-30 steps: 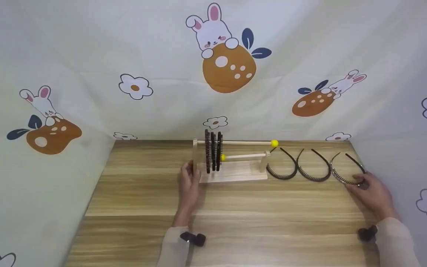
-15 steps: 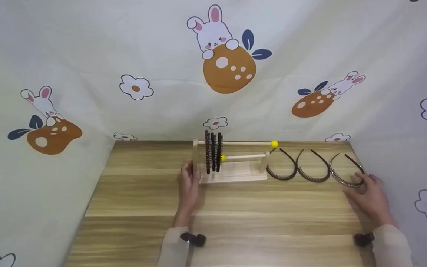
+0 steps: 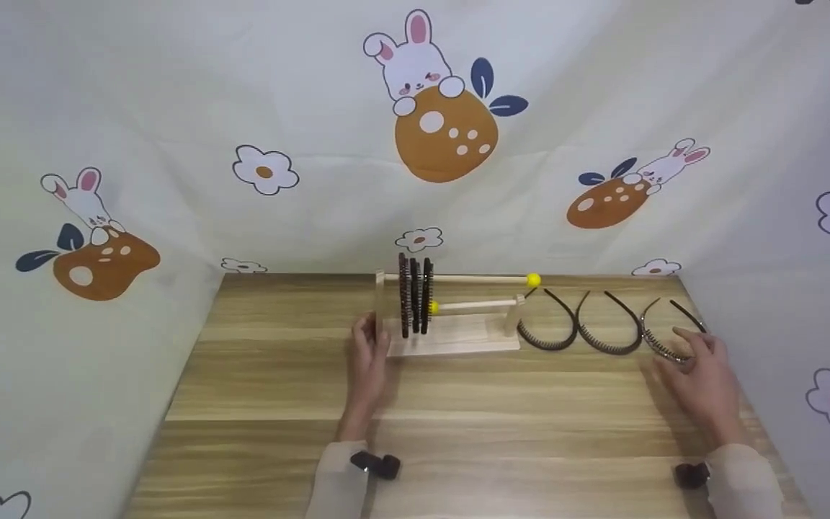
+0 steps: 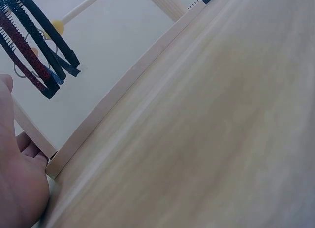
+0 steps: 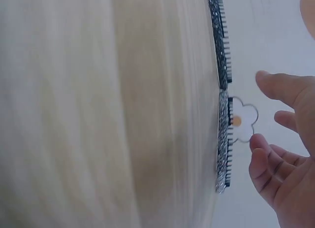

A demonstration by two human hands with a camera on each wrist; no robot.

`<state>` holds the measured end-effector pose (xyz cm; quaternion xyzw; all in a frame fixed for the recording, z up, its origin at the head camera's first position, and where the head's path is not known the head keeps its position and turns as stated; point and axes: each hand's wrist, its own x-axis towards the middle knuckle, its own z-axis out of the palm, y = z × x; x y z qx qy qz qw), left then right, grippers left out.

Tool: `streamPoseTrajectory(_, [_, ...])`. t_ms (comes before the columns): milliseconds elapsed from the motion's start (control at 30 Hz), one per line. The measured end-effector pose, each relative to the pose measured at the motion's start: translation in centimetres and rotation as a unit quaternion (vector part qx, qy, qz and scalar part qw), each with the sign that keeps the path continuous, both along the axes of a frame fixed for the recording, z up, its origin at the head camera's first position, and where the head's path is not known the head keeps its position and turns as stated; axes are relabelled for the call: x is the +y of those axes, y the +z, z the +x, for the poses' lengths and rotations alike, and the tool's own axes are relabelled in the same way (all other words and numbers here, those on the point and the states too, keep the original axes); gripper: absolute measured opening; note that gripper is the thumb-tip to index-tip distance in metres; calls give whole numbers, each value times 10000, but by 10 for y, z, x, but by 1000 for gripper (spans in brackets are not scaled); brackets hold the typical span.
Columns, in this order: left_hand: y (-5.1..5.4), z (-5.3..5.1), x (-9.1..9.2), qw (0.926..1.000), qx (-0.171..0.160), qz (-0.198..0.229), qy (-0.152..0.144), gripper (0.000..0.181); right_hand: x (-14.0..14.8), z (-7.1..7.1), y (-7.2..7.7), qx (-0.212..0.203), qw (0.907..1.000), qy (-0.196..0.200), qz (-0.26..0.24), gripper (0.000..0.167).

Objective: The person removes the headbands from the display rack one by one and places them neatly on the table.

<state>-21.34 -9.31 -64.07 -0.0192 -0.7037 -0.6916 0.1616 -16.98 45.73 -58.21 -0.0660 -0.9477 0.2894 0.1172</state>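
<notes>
Glittery headband (image 3: 663, 353) first: from the head view I see it on the tabletop (image 3: 494, 418), at the right end of a row with two darker headbands (image 3: 617, 349), its free ends pointing away from the person. I judge it light and springy, probably stiff plastic, with thin arms that could snap if spread hard and fine teeth that might snag. I'd pinch the plain outer face at the middle of the curve, clear of the teeth. The right hand (image 3: 703, 378) covers part of it, so from above I can't tell whether they touch. The left hand (image 3: 370, 353) grips the left upright of a wooden rack (image 3: 451, 334), where several hanging headbands (image 3: 416, 295) crowd the upper rod near that upright. My left wrist view adds the grip itself, fingers behind the upright, plus the dangling tips and a reddish sparkle the head view dulls. The right wrist view settles my doubt, as far as its angle allows: that hand's fingers are loosely spread, gripping nothing, with a gap before the band; the neighbouring headband glitters too.
</notes>
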Motion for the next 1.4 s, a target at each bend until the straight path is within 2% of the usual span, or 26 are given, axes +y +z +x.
streamPoseTrajectory(200, [-2,-1,0,10000,-25,12,-28,49,-25,-3,9,347,9991,39,256,64])
streamPoseTrajectory(400, [1,2,0,9999,-100,-18,-60,49,-49,-5,20,600,9974,124,383,56])
streamPoseTrajectory(667, [2,2,0,9998,-197,-5,-6,48,-82,-11,31,1290,9887,588,486,48])
streamPoseTrajectory(833, [1,2,0,9997,-244,-15,-12,49,-102,-13,36,1538,9834,805,536,46])
streamPoseTrajectory(967, [2,1,0,9997,-243,-28,-18,48,-118,-16,38,1747,9790,937,479,43])
streamPoseTrajectory(1167, [-1,0,0,9999,-61,-107,-22,49,-141,-20,37,2122,9705,1113,269,35])
streamPoseTrajectory(1400, [-1,0,0,9999,-100,7,14,49,-164,-24,40,1979,9718,1221,-379,26])
